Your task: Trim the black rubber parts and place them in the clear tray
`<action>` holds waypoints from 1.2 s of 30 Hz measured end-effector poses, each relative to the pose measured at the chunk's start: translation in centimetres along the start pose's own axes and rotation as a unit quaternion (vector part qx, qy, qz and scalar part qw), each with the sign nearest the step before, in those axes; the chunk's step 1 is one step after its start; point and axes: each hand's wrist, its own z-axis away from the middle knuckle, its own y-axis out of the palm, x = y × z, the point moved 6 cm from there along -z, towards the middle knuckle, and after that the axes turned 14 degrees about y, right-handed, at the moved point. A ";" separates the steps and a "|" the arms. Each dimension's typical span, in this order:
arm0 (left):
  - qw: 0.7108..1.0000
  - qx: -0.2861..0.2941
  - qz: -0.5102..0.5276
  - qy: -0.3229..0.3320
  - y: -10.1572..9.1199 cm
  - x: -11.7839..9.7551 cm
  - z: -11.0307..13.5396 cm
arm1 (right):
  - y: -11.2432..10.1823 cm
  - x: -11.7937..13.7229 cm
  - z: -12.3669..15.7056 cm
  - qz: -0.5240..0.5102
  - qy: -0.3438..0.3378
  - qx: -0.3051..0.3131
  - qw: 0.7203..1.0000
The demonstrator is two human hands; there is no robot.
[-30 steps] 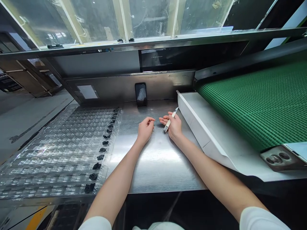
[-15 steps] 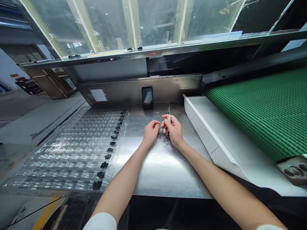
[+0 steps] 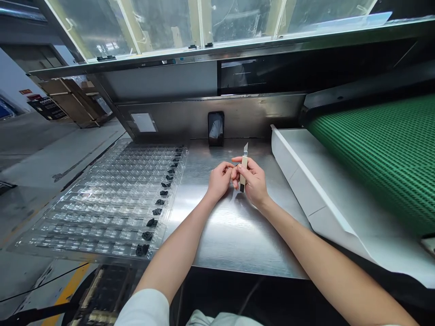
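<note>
My right hand [image 3: 253, 181] grips a small utility knife [image 3: 244, 166] with a pale handle, its blade pointing up and away from me. My left hand [image 3: 219, 179] is curled with its fingertips pinched together, right beside the right hand's fingers; I cannot make out what, if anything, is in the pinch. Both hands rest over the steel worktop [image 3: 231, 226], near its middle.
A clear plastic blister tray [image 3: 105, 199] lies on the left, with several small black parts [image 3: 156, 212] in its right-hand column. A phone [image 3: 216, 128] leans on the back wall. A white chute [image 3: 306, 181] and green conveyor belt [image 3: 384, 149] stand to the right.
The right hand has turned the knife from slanted to nearly upright, blade up. The left hand has closed in until its fingertips meet the right hand's. The view has shifted slightly left.
</note>
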 end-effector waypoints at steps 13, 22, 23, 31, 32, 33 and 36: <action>0.961 -0.082 0.232 0.124 -2.9 -7.2 -0.7 | 0.9 -0.5 0.4 0.043 0.026 0.055 0.997; 0.957 -0.096 0.238 0.137 -3.0 -7.4 -0.4 | 1.3 -1.5 0.4 0.052 0.076 0.095 0.991; 0.958 -0.094 0.238 0.129 -3.1 -7.4 -0.4 | 1.4 -1.6 0.5 0.053 0.082 0.103 0.990; 0.957 -0.097 0.244 0.123 -3.3 -7.1 -0.6 | 1.4 -2.1 0.6 0.049 0.103 0.115 0.987; 0.956 -0.097 0.245 0.125 -3.3 -7.0 -0.6 | 1.4 -2.1 0.6 0.047 0.105 0.116 0.987; 0.956 -0.097 0.247 0.127 -3.4 -7.0 -0.6 | 1.4 -2.1 0.6 0.045 0.107 0.118 0.986; 0.954 -0.097 0.251 0.132 -3.5 -6.9 -0.7 | 1.5 -2.0 0.6 0.037 0.113 0.124 0.985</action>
